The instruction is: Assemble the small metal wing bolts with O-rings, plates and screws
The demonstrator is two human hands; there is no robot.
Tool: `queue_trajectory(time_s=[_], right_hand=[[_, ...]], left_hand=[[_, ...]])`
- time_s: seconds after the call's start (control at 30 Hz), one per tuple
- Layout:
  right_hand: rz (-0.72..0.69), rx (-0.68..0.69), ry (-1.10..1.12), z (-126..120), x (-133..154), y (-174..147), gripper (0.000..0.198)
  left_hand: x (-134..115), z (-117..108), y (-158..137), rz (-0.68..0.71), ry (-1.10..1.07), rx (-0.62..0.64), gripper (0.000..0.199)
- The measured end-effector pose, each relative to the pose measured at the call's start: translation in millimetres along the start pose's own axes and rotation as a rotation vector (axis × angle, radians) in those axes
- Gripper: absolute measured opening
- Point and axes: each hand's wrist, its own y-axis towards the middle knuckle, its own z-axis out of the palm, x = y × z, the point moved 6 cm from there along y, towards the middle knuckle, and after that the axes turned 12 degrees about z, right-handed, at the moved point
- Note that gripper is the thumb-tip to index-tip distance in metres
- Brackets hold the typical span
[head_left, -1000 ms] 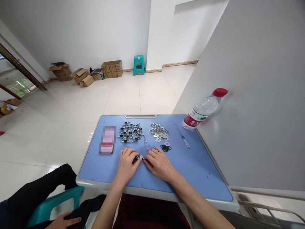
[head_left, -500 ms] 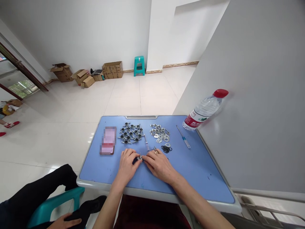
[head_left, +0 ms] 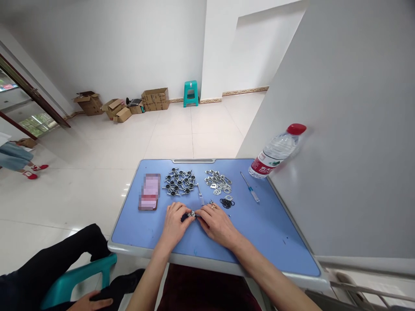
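My left hand (head_left: pixel 175 221) and my right hand (head_left: pixel 214 221) meet near the front of the blue table (head_left: pixel 136 233). Between their fingertips is a small metal fitting (head_left: pixel 192 214) with a flat plate and an upright pin; both hands pinch it, and fingers hide part of it. Just beyond lie several metal fittings with round black parts (head_left: pixel 179 182), a screwdriver with a clear handle (head_left: pixel 200 196), metal clips (head_left: pixel 218 176), flat metal plates (head_left: pixel 223 188) and black rubber rings (head_left: pixel 226 203). Small screws (head_left: pixel 211 201) sit by my right fingers.
A phone (head_left: pixel 149 192) lies at the left, a blue-handled screwdriver (head_left: pixel 250 188) at the right. A water bottle (head_left: pixel 275 151) leans on the grey panel (head_left: pixel 350 151). Someone sits on a green stool (head_left: pixel 69 280) at the left. Another person's legs (head_left: pixel 16 157), cartons (head_left: pixel 155 99) and a stool (head_left: pixel 190 93) are farther off.
The view has shifted slightly, so the table sits a little lower and more to the right. More of the far person's legs shows. Both hands keep their hold on the fitting.
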Motion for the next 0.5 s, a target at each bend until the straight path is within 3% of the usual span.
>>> queue_trajectory(time_s=[0.3, 0.5], right_hand=[[-0.003, -0.027, 0.066, -5.4, 2.9, -0.2, 0.022], [0.204, -0.073, 0.148, -3.6, 1.0, 9.7, 0.020]], left_hand=[[-1.7, -1.9, 0.3, -0.002, 0.012, -0.005, 0.001], [-1.1, -0.6, -0.8, -0.016, -0.004, 0.002, 0.006]])
